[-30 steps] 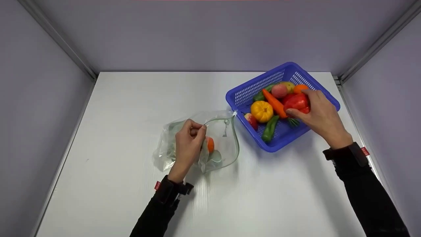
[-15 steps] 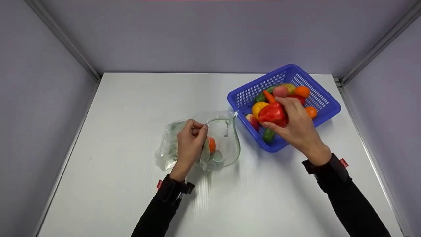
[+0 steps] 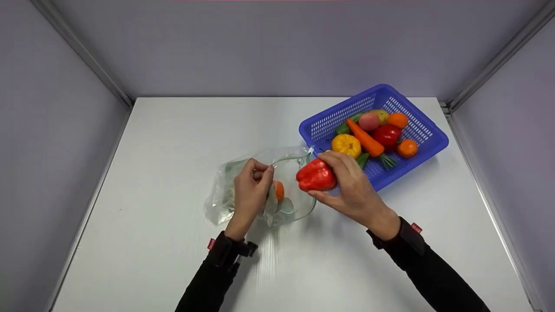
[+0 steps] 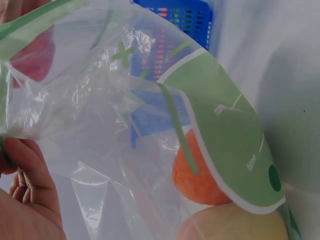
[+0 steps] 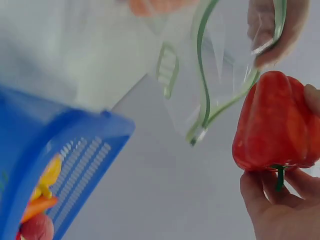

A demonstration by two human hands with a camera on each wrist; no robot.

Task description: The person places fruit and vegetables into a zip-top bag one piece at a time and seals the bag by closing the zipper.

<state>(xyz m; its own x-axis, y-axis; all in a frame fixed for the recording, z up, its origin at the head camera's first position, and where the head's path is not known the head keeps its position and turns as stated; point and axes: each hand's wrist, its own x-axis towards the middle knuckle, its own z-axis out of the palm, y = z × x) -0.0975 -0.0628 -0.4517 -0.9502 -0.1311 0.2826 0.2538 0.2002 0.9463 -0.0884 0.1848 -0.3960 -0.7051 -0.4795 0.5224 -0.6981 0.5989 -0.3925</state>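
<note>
**Glossy red pepper (image 3: 315, 175) held at the mouth of a clear bag (image 3: 223, 190)**

At the left, the clear bag lies on the white table (image 3: 186, 130), its film printed with green. The left-hand grip (image 3: 251, 190) pinches the green strip along the bag's rim between thumb and forefinger. At 5 o'clock from that pinch, an orange-coloured item (image 3: 279, 190) shows through the film; the left wrist view has a pale yellow item (image 4: 235, 225) just below it, partly cut off by the frame.

Next comes the red pepper, overlapping the 2 o'clock side of the bag's mouth in the head view. It is bright red, plump and blocky, with grooves between rounded lobes and highlights on its shiny skin. The lobed end faces 9 o'clock; the right wrist view shows a short green stem at the other end. The right-hand grip (image 3: 357, 197) grasps it, thumb at 5 o'clock, fingers at 1 o'clock.

Farthest right, at 2 o'clock from the pepper, a blue perforated basket (image 3: 422, 132) holds a yellow pumpkin (image 3: 346, 146), a carrot (image 3: 365, 137), a pinkish fruit (image 3: 369, 121) and a round red item (image 3: 387, 135).
</note>
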